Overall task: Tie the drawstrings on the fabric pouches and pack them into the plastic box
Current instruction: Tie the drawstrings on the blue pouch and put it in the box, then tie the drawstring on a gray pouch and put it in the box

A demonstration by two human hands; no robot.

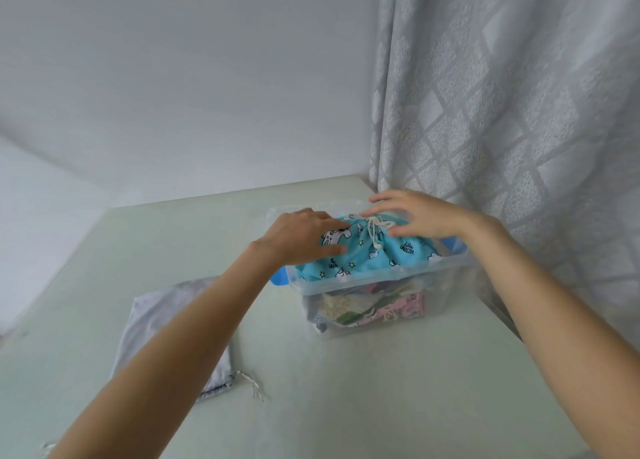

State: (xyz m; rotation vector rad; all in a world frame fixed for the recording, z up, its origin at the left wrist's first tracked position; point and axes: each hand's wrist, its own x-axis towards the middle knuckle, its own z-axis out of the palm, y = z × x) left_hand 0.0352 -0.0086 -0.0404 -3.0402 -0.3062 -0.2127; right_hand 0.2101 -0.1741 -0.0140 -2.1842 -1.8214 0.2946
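Note:
A clear plastic box (381, 287) with blue handles stands on the pale table, toward the right. On top of its contents lies a turquoise unicorn-print pouch (367, 256), its white drawstring (374, 228) tied in a knot. My left hand (300, 237) rests flat on the pouch's left side, fingers spread. My right hand (414, 216) hovers over or touches the pouch's right top, fingers apart. Several other pouches show through the box wall below. A grey pouch (173, 323) lies flat on the table at the left, its string loose, partly hidden by my left forearm.
A pale green table (346, 389) carries everything. A grey patterned curtain (502, 112) hangs right behind the box. A plain white wall fills the back left. The table's right edge runs close beside the box.

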